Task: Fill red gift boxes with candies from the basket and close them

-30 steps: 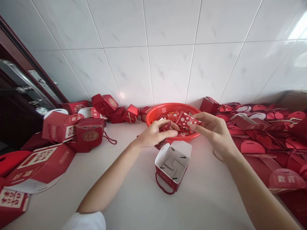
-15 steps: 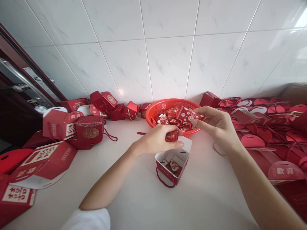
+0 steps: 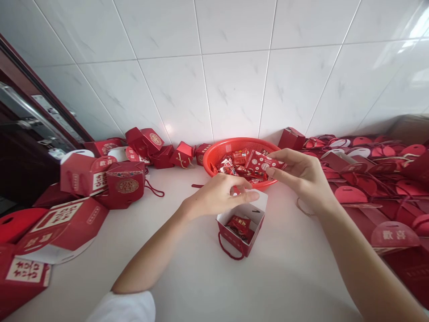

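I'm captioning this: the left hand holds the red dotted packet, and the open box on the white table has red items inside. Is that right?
Not quite: the head view shows the right hand holding the red dotted packet. The open box on the white table does have red items inside.

A head-worn camera looks forward and down at the nearby hands (image 3: 219, 194), facing a tiled wall (image 3: 234, 94).

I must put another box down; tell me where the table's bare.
White tabletop lies bare nearer than the open box, between the left forearm and right forearm, and from the left forearm to the left-hand boxes. Crowded: the right, under piled boxes, and along the wall around the basket.
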A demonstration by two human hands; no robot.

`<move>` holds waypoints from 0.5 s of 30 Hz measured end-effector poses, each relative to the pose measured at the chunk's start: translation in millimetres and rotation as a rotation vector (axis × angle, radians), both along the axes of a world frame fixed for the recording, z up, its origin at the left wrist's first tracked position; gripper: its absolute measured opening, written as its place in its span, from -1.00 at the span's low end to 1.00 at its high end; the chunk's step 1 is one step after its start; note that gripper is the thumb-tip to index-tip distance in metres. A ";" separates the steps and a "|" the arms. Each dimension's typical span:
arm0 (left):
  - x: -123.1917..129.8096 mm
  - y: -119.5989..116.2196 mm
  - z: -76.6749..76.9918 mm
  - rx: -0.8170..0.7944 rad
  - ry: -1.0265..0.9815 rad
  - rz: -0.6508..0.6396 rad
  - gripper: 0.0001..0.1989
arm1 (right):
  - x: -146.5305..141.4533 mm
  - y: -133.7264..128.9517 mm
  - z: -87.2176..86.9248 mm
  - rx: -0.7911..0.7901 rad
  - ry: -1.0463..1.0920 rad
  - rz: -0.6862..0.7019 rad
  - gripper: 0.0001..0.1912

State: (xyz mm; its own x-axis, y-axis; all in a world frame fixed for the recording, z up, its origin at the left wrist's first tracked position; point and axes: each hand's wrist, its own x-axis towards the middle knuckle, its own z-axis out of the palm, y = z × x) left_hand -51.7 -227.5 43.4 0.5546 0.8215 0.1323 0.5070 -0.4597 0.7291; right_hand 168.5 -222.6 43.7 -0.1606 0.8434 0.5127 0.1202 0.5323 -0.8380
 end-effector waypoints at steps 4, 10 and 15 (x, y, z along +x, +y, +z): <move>3.7 -3.7 5.8 -0.131 -0.144 -0.028 -0.65 | 1.7 -0.7 2.9 0.004 -0.026 0.006 -0.75; 10.0 -5.3 2.6 -0.309 -0.352 -0.125 -0.62 | 3.1 -2.4 5.5 0.012 -0.032 -0.016 -0.73; 6.0 -3.8 0.5 -0.131 -0.176 -0.059 -0.75 | 3.7 -3.7 5.4 0.000 -0.027 -0.009 -0.77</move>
